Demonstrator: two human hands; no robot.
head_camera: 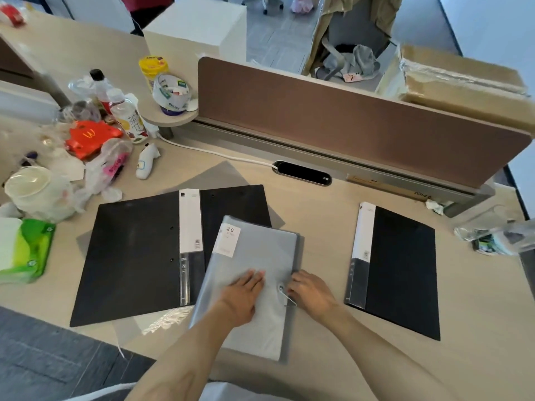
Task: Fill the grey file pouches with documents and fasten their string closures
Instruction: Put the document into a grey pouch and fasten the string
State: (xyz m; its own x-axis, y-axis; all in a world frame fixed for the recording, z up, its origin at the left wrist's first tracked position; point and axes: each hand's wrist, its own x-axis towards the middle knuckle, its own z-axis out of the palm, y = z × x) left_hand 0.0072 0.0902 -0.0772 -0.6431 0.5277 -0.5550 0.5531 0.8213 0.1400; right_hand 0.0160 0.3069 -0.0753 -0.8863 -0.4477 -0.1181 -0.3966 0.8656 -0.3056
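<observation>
A grey file pouch (pixel 254 250) lies tilted on the desk in front of me, with a white "20" label near its top left corner. My left hand (pixel 241 295) rests flat on its flap, fingers together. My right hand (pixel 311 293) sits at the pouch's right edge, fingers curled beside the round button (pixel 280 287), pinching the string (pixel 289 299) that trails from it. A black folder (pixel 130 256) lies left of the pouch, partly under it. Another black folder (pixel 402 270) lies apart on the right. More grey sheets (pixel 220 176) peek from under the left folder.
Bottles, a tape roll (pixel 170 92), a red carton (pixel 89 137), plastic bags and a green tissue pack (pixel 26 250) crowd the desk's left. A brown divider panel (pixel 347 123) runs along the back. A clear plastic wrapper (pixel 492 233) lies at the right edge.
</observation>
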